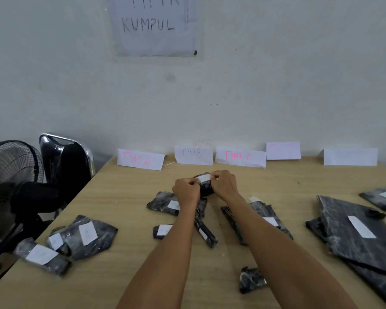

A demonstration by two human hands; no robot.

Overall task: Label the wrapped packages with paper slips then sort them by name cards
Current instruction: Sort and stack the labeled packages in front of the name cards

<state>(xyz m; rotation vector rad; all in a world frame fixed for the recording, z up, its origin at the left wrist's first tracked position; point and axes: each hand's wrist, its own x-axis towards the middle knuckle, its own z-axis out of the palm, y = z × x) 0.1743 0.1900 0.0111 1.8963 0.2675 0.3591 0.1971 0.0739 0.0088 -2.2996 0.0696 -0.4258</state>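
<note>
Both hands meet at the far middle of the table (pixel 125 197), closed around one small black wrapped package (pixel 206 188) that sits just in front of the name cards. The left hand (pixel 186 190) curls its fingers in and pinches the left end of a white paper slip (pixel 204 178); the right hand (pixel 225 183) pinches the slip's right end, with its fingers bent over the top of the package. The slip lies across the package's upper side, its long axis running left to right. The package itself looks rounded, so its own long axis cannot be told.

Five folded name cards stand in a row along the wall edge of the table. From the left: "TIM A" (pixel 140 159) in pink, a faint "TIM B" (pixel 193 155), "TIM C" (pixel 240 156) in pink, a fourth card (pixel 283 150) with blurred pink writing, and a fifth card (pixel 350 156) that looks blank.

About ten other black packages lie scattered on the table. Three sit overlapping at the near left (pixel 87 236), each with a white slip. Three lie under the left forearm, one of them a narrow roll (pixel 206 234) pointing down and right. A long one (pixel 257 219) lies under the right forearm, a small one (pixel 251 279) at the near edge, a large flat one (pixel 357 233) at the right, and a small one (pixel 382 197) at the far right.

A fan (pixel 11 175) and a chair (pixel 65 157) stand left of the table.
</note>
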